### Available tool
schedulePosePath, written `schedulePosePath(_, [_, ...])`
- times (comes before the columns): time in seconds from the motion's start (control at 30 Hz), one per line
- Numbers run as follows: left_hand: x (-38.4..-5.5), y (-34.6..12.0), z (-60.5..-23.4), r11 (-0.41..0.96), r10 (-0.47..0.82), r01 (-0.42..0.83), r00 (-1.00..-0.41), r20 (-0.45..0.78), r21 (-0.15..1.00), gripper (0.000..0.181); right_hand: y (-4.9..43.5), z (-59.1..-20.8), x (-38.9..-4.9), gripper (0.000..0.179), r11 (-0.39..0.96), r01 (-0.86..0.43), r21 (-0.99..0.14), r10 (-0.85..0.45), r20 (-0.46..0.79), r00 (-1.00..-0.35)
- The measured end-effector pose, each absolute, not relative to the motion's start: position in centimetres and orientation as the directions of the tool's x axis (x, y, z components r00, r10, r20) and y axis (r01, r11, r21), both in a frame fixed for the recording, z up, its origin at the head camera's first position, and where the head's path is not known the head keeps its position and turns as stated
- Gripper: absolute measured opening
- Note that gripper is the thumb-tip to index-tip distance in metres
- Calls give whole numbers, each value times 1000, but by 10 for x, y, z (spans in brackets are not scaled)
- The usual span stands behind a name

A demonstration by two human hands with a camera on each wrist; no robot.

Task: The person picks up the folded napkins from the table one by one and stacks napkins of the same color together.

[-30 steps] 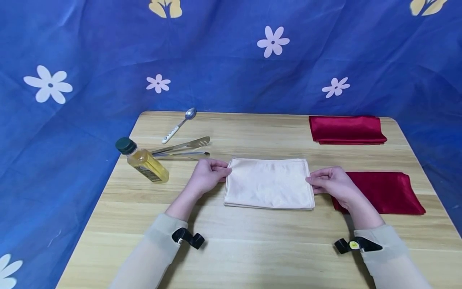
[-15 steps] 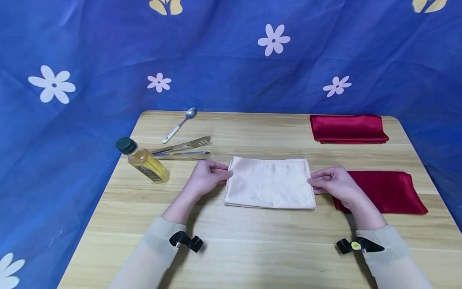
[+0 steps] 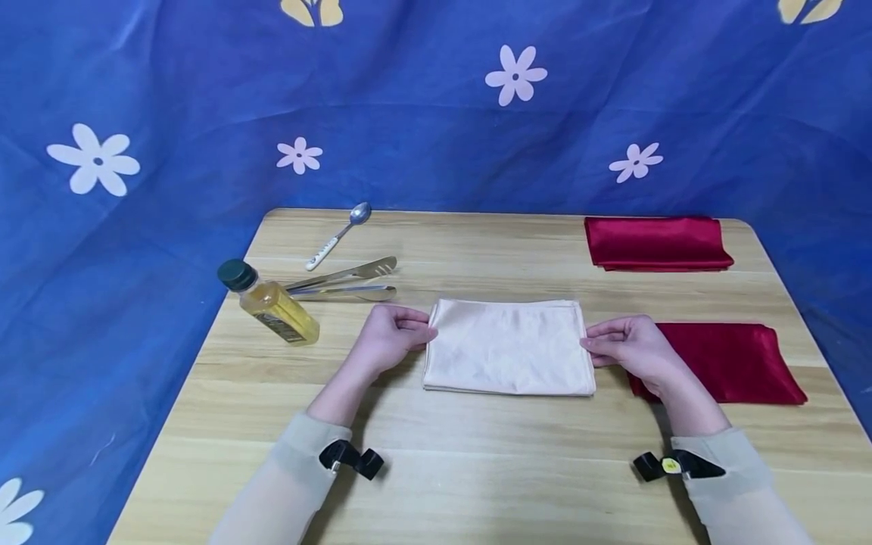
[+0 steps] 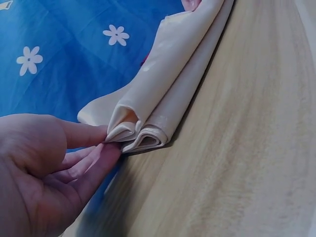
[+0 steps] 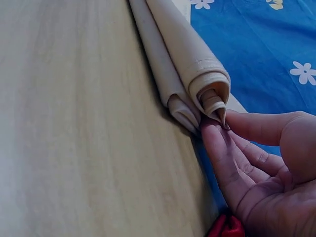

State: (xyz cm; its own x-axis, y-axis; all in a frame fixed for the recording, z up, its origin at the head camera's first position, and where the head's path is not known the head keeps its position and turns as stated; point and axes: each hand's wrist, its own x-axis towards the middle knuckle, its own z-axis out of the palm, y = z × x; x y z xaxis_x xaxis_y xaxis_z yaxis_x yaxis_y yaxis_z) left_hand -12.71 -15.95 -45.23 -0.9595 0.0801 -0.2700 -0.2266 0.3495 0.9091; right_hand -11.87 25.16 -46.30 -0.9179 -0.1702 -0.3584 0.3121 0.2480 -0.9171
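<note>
A cream satin cloth (image 3: 511, 348), folded into a layered rectangle, lies on the wooden table in front of the person. At its left edge the left hand (image 3: 395, 337) pinches the layers between thumb and fingers. The right hand (image 3: 630, 348) does the same at the right edge. In the left wrist view the folded cloth (image 4: 158, 84) shows its looped layers next to the left thumb (image 4: 86, 133). The right wrist view has the cloth's rolled-looking end (image 5: 210, 89) caught between the right thumb (image 5: 261, 126) and fingers.
One folded red cloth (image 3: 729, 363) lies just beyond the right hand, another red cloth (image 3: 657, 244) at the back right. On the left stand or lie an oil bottle (image 3: 279, 310) with a green cap, metal cutlery (image 3: 368, 270) and a spoon (image 3: 334, 242). A blue flowered curtain (image 3: 436, 113) hangs behind.
Almost nothing differs. Both hands stay at the cloth's side edges, and its far left corner sits slightly lower than half a second ago.
</note>
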Motion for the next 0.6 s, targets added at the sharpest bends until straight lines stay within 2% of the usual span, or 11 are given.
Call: schedulePosePath(0.6, [-126,-160,-455,360,48,-237,-961,-271,902,29,253,-464,-118,41,256,306,-917,-170,-354,-920])
